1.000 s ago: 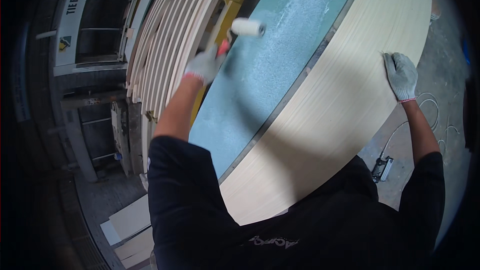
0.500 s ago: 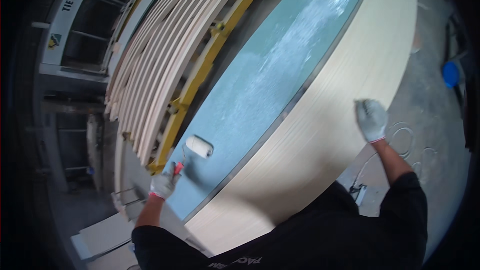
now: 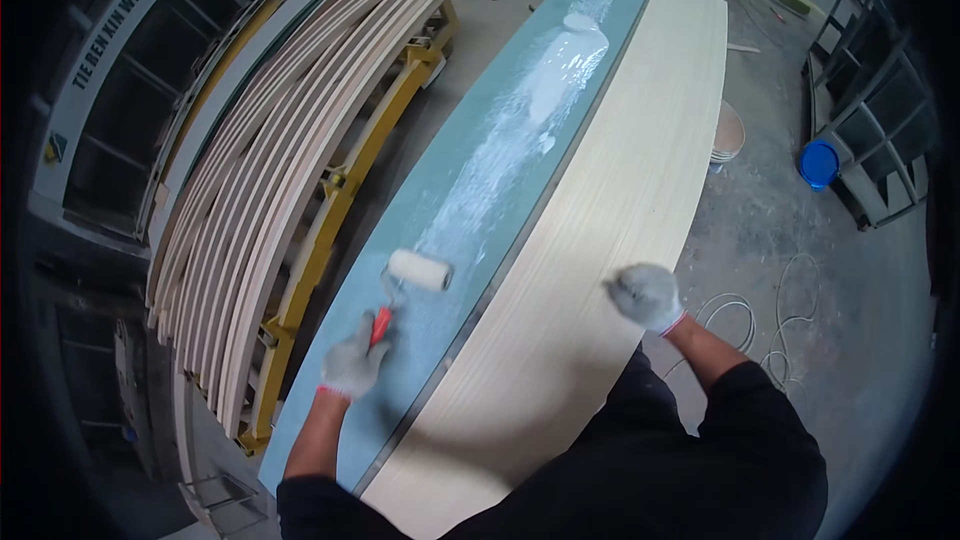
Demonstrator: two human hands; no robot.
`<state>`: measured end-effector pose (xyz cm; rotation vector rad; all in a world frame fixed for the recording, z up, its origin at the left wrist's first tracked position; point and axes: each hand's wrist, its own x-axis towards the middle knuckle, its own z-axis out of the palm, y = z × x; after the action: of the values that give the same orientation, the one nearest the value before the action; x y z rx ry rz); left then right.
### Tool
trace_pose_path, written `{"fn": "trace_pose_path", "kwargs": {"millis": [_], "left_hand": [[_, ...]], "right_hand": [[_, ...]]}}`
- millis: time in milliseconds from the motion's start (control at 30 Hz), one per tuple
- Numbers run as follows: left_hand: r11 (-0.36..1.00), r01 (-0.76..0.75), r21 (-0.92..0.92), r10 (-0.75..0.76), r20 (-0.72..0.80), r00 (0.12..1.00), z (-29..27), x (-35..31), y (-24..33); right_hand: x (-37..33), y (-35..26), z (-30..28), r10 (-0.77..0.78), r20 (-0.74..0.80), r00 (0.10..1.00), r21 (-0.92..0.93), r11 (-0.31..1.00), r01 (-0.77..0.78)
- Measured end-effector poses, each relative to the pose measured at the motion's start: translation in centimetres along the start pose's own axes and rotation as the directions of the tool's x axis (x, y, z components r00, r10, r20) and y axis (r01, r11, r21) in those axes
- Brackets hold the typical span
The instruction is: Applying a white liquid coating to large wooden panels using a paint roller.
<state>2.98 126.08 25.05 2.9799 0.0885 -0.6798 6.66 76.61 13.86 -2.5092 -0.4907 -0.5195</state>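
Head view: left of the teal panel [image 3: 420, 210], wooden strips [image 3: 300, 140] are carried by a yellow rack [image 3: 345, 202]. Over the panel, a roller [image 3: 418, 270] is gripped by its red handle [image 3: 380, 324] in the closed fingers of the left hand [image 3: 352, 368], the nearer hand; its sleeve is held ahead and rightward of them, long axis across the panel. Right of the panel, a pale board [image 3: 600, 180] is overhung by the right hand [image 3: 645, 297], fingers curled; whether anything is held cannot be told. The handle's end is hidden.

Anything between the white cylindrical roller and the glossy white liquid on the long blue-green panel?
Nothing visible: between the roller, held in the grey-gloved left hand, and the liquid lies only the streaked surface of the panel.
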Motion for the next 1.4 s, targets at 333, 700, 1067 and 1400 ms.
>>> {"fn": "trace_pose_path", "kwargs": {"millis": [333, 700, 1067, 1400], "left_hand": [[0.995, 0.060, 0.077, -0.060, 0.001, 0.998, -7.7, 21.5, 25.8], [0.965, -0.249, 0.077, 0.258, -0.153, 0.954, -19.2, 54.6, 52.9], [0.918, -0.330, 0.219, 0.321, 0.077, 0.944, -17.3, 42.0, 42.5], [0.949, -0.087, 0.304, 0.061, 0.094, 0.994, -21.3, 21.8, 19.9]], "right_hand": [[16.3, 26.2, -3.6, 0.209, -0.123, 0.970, -0.089, 0.971, -0.221], [18.1, 28.1, -4.7, 0.309, -0.121, 0.943, 0.077, 0.950, -0.301], [16.3, 26.4, -3.8, 0.203, -0.163, 0.966, -0.035, 0.977, -0.211], [15.1, 24.6, -2.0, 0.365, -0.203, 0.908, -0.320, 0.852, -0.414]]}}
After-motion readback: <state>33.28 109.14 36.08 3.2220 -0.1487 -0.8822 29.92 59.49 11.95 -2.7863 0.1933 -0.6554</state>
